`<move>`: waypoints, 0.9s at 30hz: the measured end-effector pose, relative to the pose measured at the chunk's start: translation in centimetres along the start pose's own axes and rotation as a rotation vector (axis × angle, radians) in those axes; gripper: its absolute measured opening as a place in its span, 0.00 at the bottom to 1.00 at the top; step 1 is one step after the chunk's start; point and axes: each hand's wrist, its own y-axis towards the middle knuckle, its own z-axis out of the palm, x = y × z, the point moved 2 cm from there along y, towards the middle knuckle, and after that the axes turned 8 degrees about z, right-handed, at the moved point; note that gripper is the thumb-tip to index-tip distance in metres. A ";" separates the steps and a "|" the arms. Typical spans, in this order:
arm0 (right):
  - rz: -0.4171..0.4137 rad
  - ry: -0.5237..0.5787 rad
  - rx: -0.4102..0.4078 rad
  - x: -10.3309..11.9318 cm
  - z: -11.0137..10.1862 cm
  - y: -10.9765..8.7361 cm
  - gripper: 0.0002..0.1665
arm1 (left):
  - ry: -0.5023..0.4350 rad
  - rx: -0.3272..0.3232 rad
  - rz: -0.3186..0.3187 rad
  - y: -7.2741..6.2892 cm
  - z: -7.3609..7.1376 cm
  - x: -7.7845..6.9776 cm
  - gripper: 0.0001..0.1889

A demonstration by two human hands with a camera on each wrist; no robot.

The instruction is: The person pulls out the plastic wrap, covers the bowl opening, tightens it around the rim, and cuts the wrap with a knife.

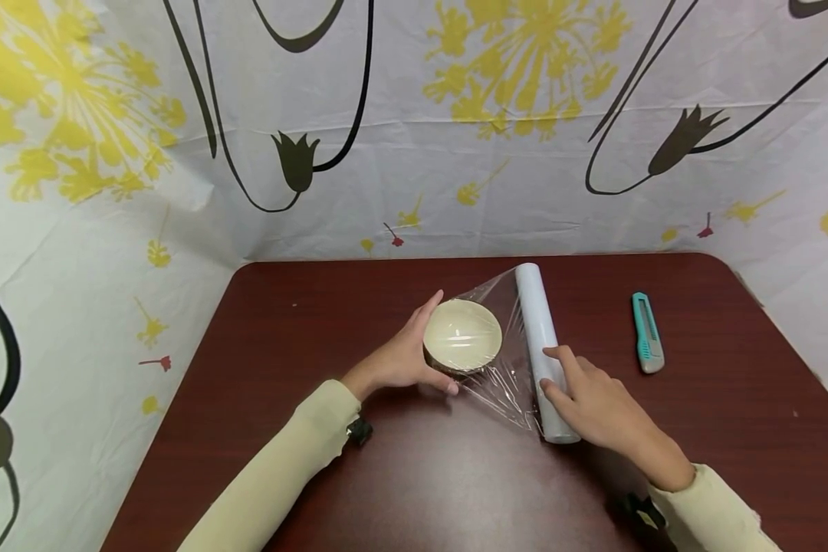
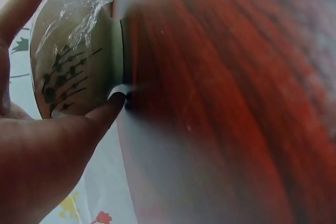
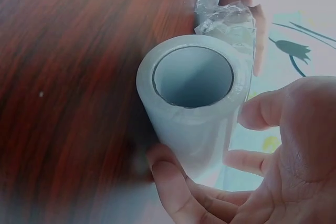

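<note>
A cream bowl (image 1: pixel 462 335) with a dark green plant pattern on its outside (image 2: pixel 65 80) has clear plastic wrap (image 1: pixel 507 376) stretched over its top. My left hand (image 1: pixel 409 351) holds the bowl from its left side, thumb at the near side and fingers toward the far side. The film runs right to a white roll of plastic wrap (image 1: pixel 540 337) lying lengthwise on the table. At the roll's near end, my right hand (image 1: pixel 596 402) has thumb and index finger over the top; in the right wrist view its other fingers (image 3: pixel 173 182) curl low against the roll's side.
A teal box cutter (image 1: pixel 647 333) lies on the dark red-brown table (image 1: pixel 317 307), right of the roll. Behind the table and along its sides hangs a white cloth (image 1: pixel 400 176) printed with yellow flowers and dark stems. Crumpled film edge (image 3: pixel 226 17) shows beyond the roll's open core.
</note>
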 end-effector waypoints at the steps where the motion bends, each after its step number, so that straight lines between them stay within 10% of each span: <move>1: 0.000 0.003 0.000 0.0 0.0 0.0 0.31 | 0.005 0.002 0.007 0.0 0.0 0.1 0.82; 10: -0.005 0.033 0.003 -0.4 -0.1 0.2 0.33 | 0.096 -0.036 0.010 0.5 0.0 0.2 0.82; 18: 0.049 0.079 0.030 -0.7 -0.3 0.7 0.54 | 0.135 -0.032 -0.006 0.8 -0.3 0.4 0.80; 27: 0.085 0.054 0.091 -0.5 -0.1 1.4 0.59 | 0.012 -0.019 0.063 1.2 -0.5 0.9 0.71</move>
